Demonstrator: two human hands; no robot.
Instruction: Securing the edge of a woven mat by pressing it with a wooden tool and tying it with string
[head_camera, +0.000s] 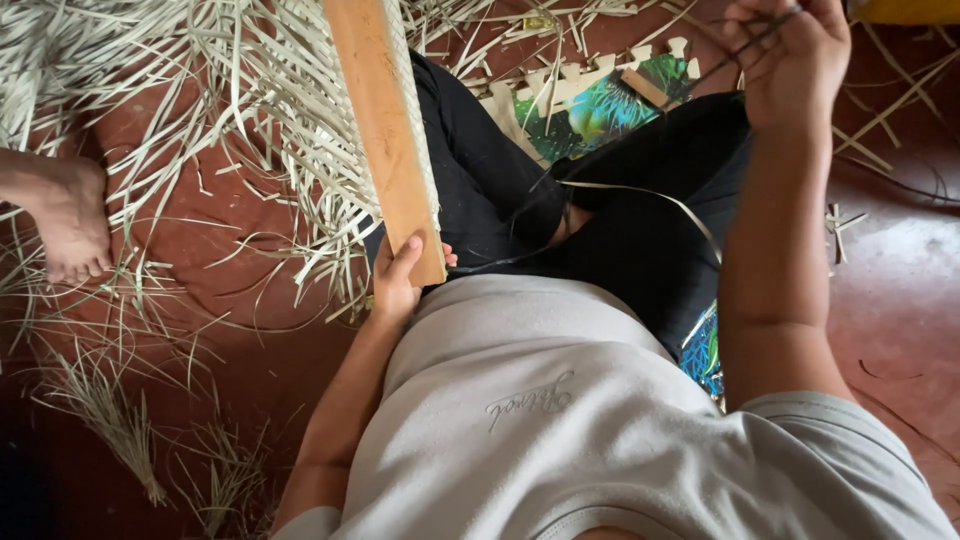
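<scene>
I look down at my own lap: grey shirt, black trousers, legs crossed. My left hand grips the near end of a long orange-brown wooden slat that runs away from me, with a woven band of pale leaf strips along its right edge. My right hand is raised at the upper right, fingers closed on a thin dark strand that runs down towards my lap. A pale leaf strip curves across my right thigh.
Loose pale palm-leaf strips lie heaped over the red-brown floor at the left and top. Another person's bare foot rests at the far left. I sit on a colourful foam puzzle mat. Dry frayed fibres lie at lower left.
</scene>
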